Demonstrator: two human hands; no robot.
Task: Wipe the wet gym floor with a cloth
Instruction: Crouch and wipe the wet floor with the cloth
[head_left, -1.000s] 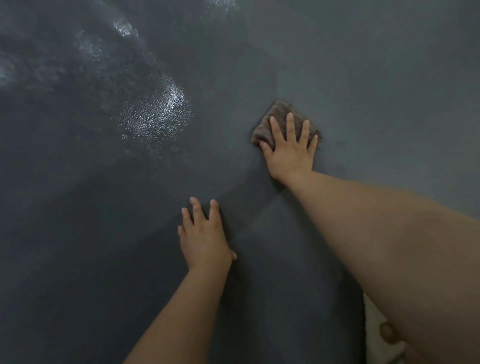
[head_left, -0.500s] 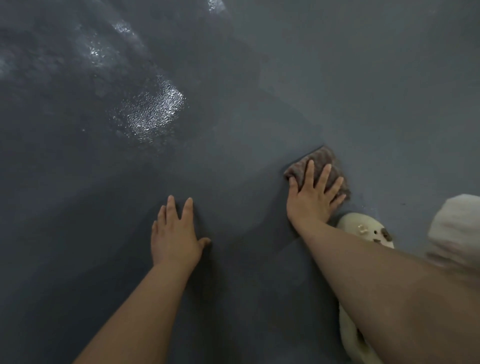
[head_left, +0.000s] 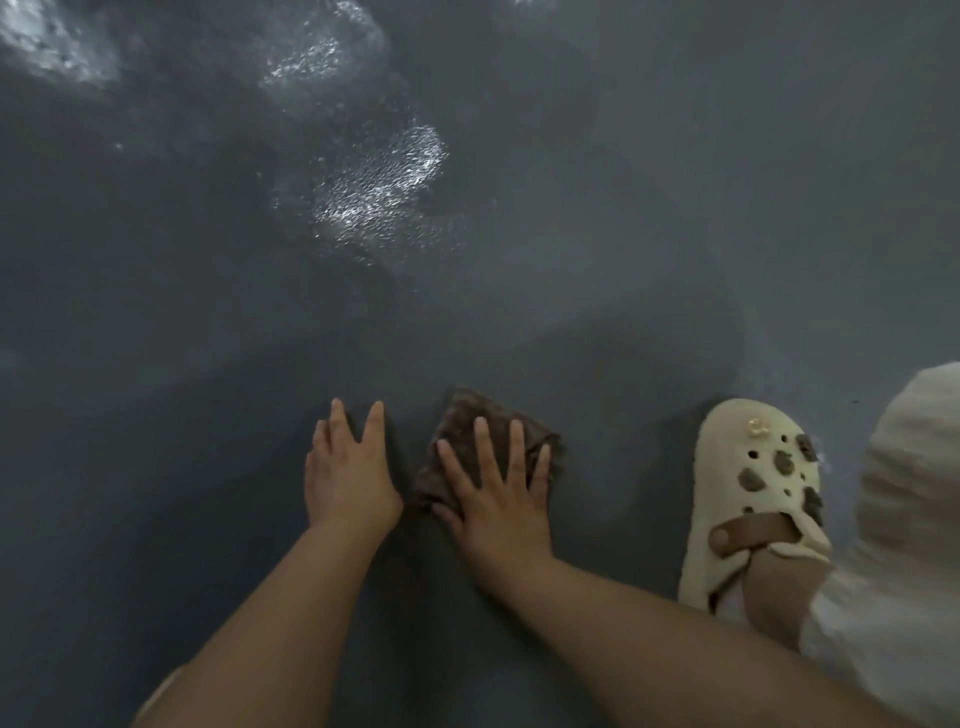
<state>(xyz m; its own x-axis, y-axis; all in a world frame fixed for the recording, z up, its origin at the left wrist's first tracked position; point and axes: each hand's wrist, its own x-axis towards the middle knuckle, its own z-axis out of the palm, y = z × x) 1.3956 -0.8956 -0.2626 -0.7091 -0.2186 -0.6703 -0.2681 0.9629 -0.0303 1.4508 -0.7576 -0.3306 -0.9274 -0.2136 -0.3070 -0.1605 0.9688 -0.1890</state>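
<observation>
A small brown cloth (head_left: 470, 418) lies flat on the dark grey gym floor (head_left: 208, 364), low in the middle of the view. My right hand (head_left: 493, 493) presses on it with straight, spread fingers and covers most of it. Just to its left, my left hand (head_left: 345, 467) rests flat on the bare floor, fingers straight. A wet patch (head_left: 384, 187) glistens further ahead, with more shine at the top left (head_left: 47, 47).
My foot in a cream clog (head_left: 753, 499) with brown charms and strap stands on the floor right of the cloth. A pale trouser leg (head_left: 904, 545) fills the right edge.
My right hand has dragged the cloth back toward me and to the left, ending beside my left hand. The view has tilted, bringing the clog and leg into sight.
</observation>
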